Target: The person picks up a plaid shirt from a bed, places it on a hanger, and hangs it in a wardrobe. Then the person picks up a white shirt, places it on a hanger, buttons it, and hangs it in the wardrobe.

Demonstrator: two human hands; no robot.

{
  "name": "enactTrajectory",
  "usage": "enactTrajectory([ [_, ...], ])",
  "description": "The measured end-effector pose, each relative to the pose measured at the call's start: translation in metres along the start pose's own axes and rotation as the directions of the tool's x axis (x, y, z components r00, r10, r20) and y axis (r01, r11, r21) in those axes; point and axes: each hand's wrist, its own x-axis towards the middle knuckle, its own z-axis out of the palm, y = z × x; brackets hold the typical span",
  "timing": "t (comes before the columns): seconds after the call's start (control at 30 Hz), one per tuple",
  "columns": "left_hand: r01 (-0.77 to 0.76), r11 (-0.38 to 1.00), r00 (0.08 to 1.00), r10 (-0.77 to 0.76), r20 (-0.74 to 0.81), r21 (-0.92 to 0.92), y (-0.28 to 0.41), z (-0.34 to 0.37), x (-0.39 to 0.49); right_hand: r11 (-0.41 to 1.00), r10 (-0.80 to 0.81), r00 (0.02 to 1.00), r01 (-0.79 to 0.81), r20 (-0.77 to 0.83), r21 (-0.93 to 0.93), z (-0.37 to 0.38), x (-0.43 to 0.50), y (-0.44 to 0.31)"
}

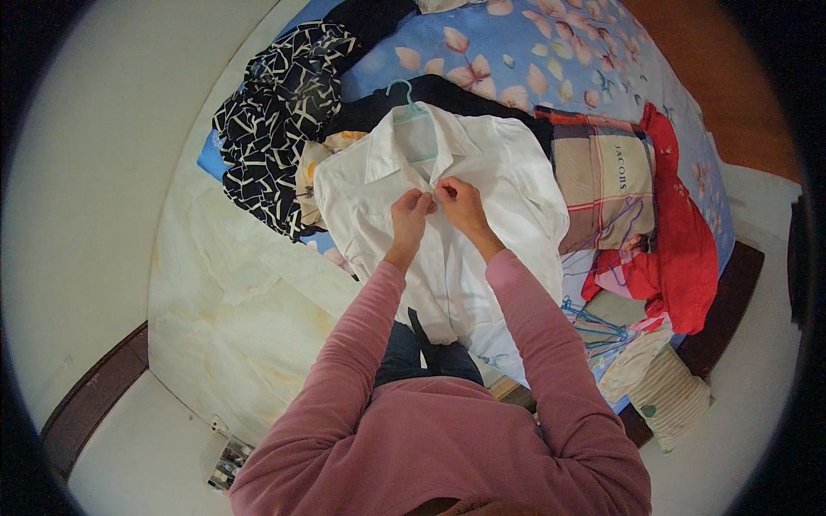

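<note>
A white collared shirt (503, 161) lies spread on the bed, its collar pointing away from me. Inside its neck sits a light green hanger (401, 90), with the hook sticking out above the collar. My left hand (410, 216) pinches the shirt's front placket just below the collar. Right beside it, my right hand (461, 203) pinches the opposite edge of the same placket, fingertips nearly touching the left ones. Any button between the fingers is too small or hidden to make out. The shirt's hem hangs toward my legs.
Black-and-white patterned cloth (284, 122) lies left of the shirt. On the right are a folded plaid cloth (603, 187), a red garment (690, 251), several thin hangers (603, 335) and a striped pillow (671, 393). Beneath is a blue floral bedsheet (400, 51).
</note>
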Motion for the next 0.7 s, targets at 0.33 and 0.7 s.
enactTrajectory([
  [0.33,-0.007,0.999,0.999,0.005,0.041,0.044,-0.002,0.0,0.002,1.0,0.03,0.99,-0.03,0.135,-0.002,-0.006,0.004,0.008],
  [0.7,-0.072,0.975,0.979,0.03,0.201,0.209,0.018,-0.01,0.011,0.998,0.036,0.975,-0.046,0.217,0.042,-0.011,0.01,0.017],
])
